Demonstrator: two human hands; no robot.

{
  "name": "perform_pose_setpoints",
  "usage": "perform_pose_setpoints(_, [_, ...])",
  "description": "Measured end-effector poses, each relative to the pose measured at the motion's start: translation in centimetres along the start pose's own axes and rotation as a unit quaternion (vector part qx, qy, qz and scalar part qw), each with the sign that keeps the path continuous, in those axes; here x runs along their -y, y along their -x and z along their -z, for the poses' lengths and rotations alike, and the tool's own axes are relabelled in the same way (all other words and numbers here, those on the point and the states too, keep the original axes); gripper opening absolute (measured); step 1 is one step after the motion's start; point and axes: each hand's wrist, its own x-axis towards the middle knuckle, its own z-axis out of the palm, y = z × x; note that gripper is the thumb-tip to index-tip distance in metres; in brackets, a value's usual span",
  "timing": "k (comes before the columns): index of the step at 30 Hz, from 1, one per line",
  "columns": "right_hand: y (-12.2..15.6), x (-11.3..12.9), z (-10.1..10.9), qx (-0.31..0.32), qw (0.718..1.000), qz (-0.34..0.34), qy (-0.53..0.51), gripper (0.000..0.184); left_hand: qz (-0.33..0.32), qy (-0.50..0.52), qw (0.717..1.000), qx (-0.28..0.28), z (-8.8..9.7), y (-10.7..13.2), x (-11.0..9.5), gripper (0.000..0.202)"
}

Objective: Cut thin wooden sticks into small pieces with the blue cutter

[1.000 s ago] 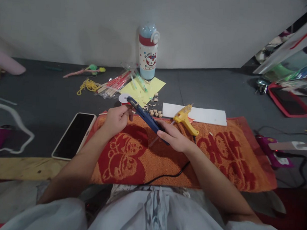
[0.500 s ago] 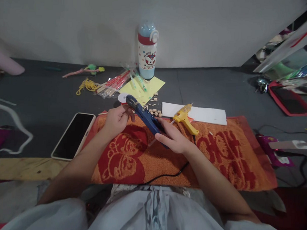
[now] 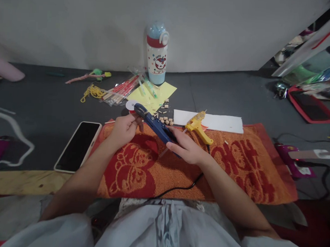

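Note:
My right hand [image 3: 188, 147] is wrapped round the handles of a blue hand cutter [image 3: 157, 126], which looks like angle shears. The tool slants up and to the left over an orange towel [image 3: 179, 178]. At its dark head, my left hand [image 3: 123, 129] is closed with fingers pinched together. Whatever those fingers hold is too small or hidden to make out. Just beyond the cutter lie several short wooden pieces [image 3: 166, 120]. A yellow glue gun [image 3: 197, 127] rests to the right of the tool, partly on a white board [image 3: 225, 123].
A water bottle [image 3: 157, 57] stands against the wall, behind a yellow paper sheet [image 3: 166, 92] and bagged red sticks [image 3: 122, 88]. To the left lies a phone [image 3: 78, 147]. A black cord [image 3: 184, 188] crosses the towel. A red-framed device [image 3: 310, 106] sits far right.
Both hands and the cutter keep nearly the same pose. The whole view has shifted very slightly.

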Motion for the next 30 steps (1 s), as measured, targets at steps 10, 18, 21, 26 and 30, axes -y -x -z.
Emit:
perform_pose_setpoints(10, [0.0,0.0,-0.2,-0.007,1.0,-0.021,0.006,0.046,0.005,-0.025,1.0,-0.018,0.2,0.0,-0.7,0.027])
perform_pose_setpoints(18, [-0.2,0.1,-0.7,-0.054,0.998,-0.038,-0.003,0.046,0.023,-0.111,0.992,-0.062,-0.4,0.2,-1.3,0.025])
perform_pose_setpoints(21, [-0.2,0.1,-0.9,-0.058,0.998,-0.038,-0.015,0.045,0.02,-0.182,0.98,-0.076,-0.7,0.4,-1.1,0.023])
perform_pose_setpoints(26, [-0.1,0.1,-0.6,-0.046,0.998,-0.03,-0.034,0.045,-0.014,-0.228,0.969,-0.096,-0.9,0.7,-0.4,0.022])
perform_pose_setpoints(30, [-0.1,0.2,-0.3,-0.027,0.998,-0.036,-0.052,0.047,-0.039,-0.226,0.969,-0.09,-0.7,0.5,0.1,0.022])
